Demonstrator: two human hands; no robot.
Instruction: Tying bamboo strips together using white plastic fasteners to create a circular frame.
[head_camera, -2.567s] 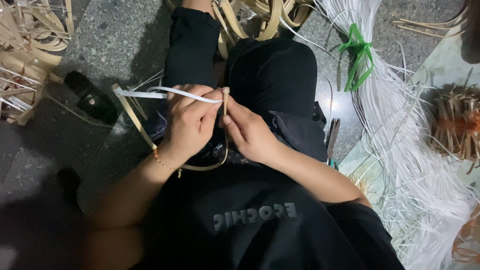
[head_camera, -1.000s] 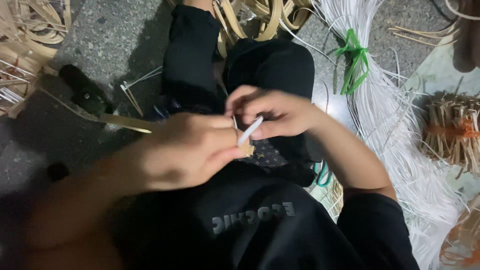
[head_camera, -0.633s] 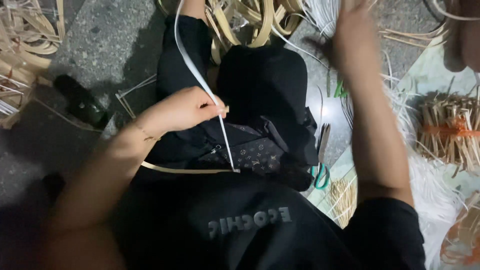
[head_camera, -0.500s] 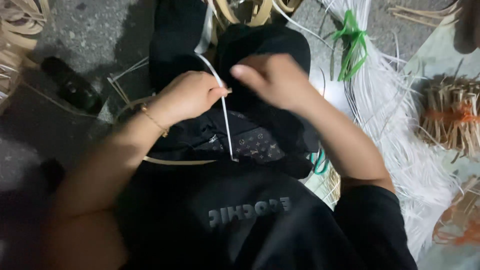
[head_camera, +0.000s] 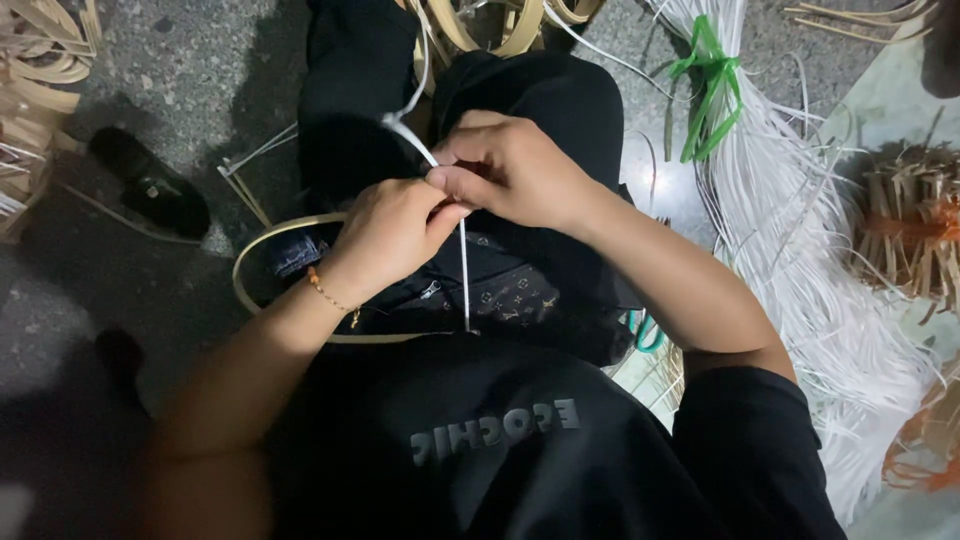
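Head view, looking straight down into a seated person's lap. Both hands meet over the dark bag (head_camera: 500, 300) that lies across the black trousers, and that bag serves as my landmark. The left hand (head_camera: 395, 235), with a thin bead bracelet (head_camera: 330, 297) at the wrist, sits just above the bag's upper left part, fingers curled shut around a white strip (head_camera: 463, 275). The right hand (head_camera: 510, 165) is directly above the bag, touching the left one, its thumb and forefinger pinched closed on the same strip where it leaves the left fist. From that pinch the strip drops straight down over the bag's patterned face to its lower edge; its other end rises away from the bag toward the top of the frame. A tan cane hoop (head_camera: 262, 240) curves out from under the bag to its left and runs back beneath the left forearm. Further left of the bag, on the grey floor, lies a black shoe (head_camera: 150, 185). Right of the bag spreads a thick bundle of white strips (head_camera: 800, 250), tied with a green band (head_camera: 712, 75). Beyond that, far right of the bag, sits a bunch of brown straw (head_camera: 910, 225).
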